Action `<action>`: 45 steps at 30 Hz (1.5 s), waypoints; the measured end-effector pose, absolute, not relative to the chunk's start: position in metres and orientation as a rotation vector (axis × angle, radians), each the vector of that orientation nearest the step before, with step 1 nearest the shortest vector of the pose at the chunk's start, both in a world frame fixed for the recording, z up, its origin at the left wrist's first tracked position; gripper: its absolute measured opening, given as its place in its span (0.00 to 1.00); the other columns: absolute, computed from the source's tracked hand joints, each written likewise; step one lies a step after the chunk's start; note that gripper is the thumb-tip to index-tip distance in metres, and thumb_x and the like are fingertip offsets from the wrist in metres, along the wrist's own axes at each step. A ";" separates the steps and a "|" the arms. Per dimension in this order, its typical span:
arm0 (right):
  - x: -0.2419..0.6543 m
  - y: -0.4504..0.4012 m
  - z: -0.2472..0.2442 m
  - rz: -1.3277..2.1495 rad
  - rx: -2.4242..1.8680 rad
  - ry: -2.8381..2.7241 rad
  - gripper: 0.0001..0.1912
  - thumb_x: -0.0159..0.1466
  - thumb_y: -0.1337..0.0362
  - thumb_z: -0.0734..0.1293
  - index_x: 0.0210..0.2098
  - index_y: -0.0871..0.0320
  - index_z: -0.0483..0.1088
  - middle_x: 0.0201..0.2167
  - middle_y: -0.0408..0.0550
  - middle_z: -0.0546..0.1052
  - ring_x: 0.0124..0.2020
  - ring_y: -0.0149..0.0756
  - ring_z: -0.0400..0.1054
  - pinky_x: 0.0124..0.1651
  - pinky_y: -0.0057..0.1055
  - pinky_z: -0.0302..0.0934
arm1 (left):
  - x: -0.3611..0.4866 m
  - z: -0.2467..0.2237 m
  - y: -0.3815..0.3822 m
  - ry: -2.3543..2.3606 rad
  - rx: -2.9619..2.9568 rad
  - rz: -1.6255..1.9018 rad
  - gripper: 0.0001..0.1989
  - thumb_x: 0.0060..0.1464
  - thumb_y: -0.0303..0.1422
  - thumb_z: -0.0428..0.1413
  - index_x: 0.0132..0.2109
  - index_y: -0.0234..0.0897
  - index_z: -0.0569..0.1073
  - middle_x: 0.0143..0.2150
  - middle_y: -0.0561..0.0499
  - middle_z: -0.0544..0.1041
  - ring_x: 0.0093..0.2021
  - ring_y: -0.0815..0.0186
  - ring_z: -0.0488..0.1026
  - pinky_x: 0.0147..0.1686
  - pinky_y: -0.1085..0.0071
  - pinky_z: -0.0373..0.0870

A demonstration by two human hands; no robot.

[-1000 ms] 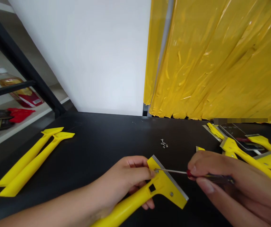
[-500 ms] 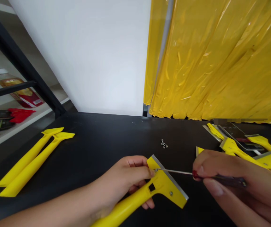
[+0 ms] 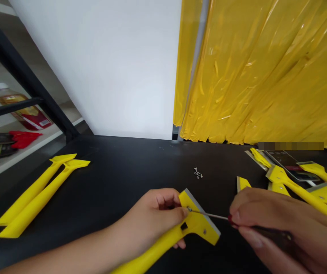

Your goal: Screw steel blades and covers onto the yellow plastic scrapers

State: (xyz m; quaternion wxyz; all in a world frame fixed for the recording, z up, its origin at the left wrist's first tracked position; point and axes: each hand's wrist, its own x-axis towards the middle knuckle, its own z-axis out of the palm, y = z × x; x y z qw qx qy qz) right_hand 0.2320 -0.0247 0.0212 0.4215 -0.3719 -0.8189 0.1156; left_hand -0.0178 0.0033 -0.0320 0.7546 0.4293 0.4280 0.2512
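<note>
My left hand is closed around the neck of a yellow scraper, its thumb close to a screw near the upper end of the head. A metal blade edge runs along the head's far side, and a second screw sits near the lower end. Between the fingers of my right hand is a screwdriver with a thin shaft and a red and dark handle. The shaft's tip meets the screw beside my left thumb. Beyond the scraper, several small screws and nuts lie loose on the black table.
Two yellow handles without visible blades lie on the left. Several yellow scrapers and a phone are at the right. A white panel and yellow plastic sheeting stand behind. A shelf at left holds a bottle.
The scraper head has tilted slightly, its lower end shifting left. My right hand and the screwdriver handle have moved slightly left and down; the tip stays at the screw.
</note>
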 end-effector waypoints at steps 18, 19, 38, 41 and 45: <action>0.235 -0.027 0.007 0.147 -0.929 -2.216 0.12 0.69 0.67 0.68 0.51 0.47 0.71 0.41 0.43 0.84 0.38 0.38 0.82 0.43 0.32 0.78 | -0.019 -0.034 0.006 0.936 0.945 0.594 0.17 0.58 0.44 0.66 0.43 0.33 0.77 0.37 0.45 0.83 0.28 0.67 0.79 0.33 0.69 0.77; 0.235 -0.026 0.006 0.157 -0.942 -2.207 0.13 0.70 0.66 0.67 0.52 0.47 0.71 0.41 0.43 0.84 0.39 0.38 0.82 0.44 0.32 0.77 | -0.020 -0.033 0.006 0.939 0.922 0.584 0.17 0.58 0.43 0.66 0.43 0.33 0.77 0.37 0.44 0.83 0.28 0.67 0.79 0.33 0.69 0.78; 0.237 -0.029 0.016 0.205 -0.973 -2.250 0.13 0.72 0.65 0.66 0.55 0.45 0.68 0.43 0.43 0.82 0.41 0.38 0.80 0.45 0.33 0.77 | -0.020 -0.027 0.009 0.948 0.840 0.583 0.12 0.59 0.37 0.64 0.44 0.33 0.76 0.38 0.42 0.84 0.27 0.66 0.81 0.31 0.71 0.80; 0.236 -0.030 0.015 0.201 -0.983 -2.242 0.13 0.71 0.64 0.66 0.54 0.45 0.69 0.41 0.43 0.82 0.41 0.38 0.80 0.45 0.33 0.77 | -0.020 -0.026 0.008 0.945 0.841 0.580 0.11 0.59 0.37 0.63 0.44 0.33 0.76 0.38 0.42 0.84 0.27 0.66 0.81 0.31 0.71 0.80; 0.237 -0.030 0.011 0.215 -0.963 -2.238 0.14 0.70 0.66 0.66 0.54 0.46 0.69 0.40 0.42 0.82 0.40 0.38 0.81 0.46 0.34 0.77 | -0.021 -0.025 0.007 0.933 0.840 0.580 0.11 0.59 0.37 0.63 0.44 0.33 0.76 0.38 0.43 0.84 0.27 0.67 0.80 0.32 0.71 0.80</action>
